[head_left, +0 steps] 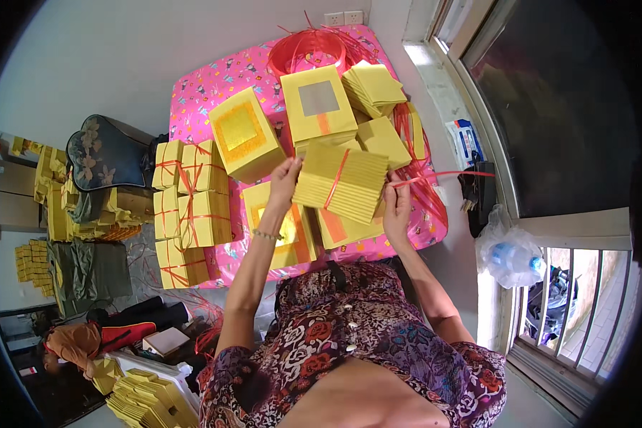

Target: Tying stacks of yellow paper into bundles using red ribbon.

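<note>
A bundle of yellow paper sheets (341, 183) is held above a table covered with a pink patterned cloth (214, 85). The left hand (285, 177) is clamped on the bundle's left edge, the fingers curled over its top corner. A red plastic string (333, 180) is seen crossing the bundle between the two hands. The right hand (396, 203) is placed at the bundle's right edge; its fingers are pinched together on the string's free end (442, 175), which is drawn taut rightward from the fingertips. Beyond the fingers, loose yellow stacks (319, 107) and a coil of red string (308, 48) are laid on the cloth. Left of the left hand's fingers, tied bundles (191, 207) are piled at the table edge. Below the fingers, near the wrists, flat sheets with orange and gold squares (292, 239) are spread.
</note>
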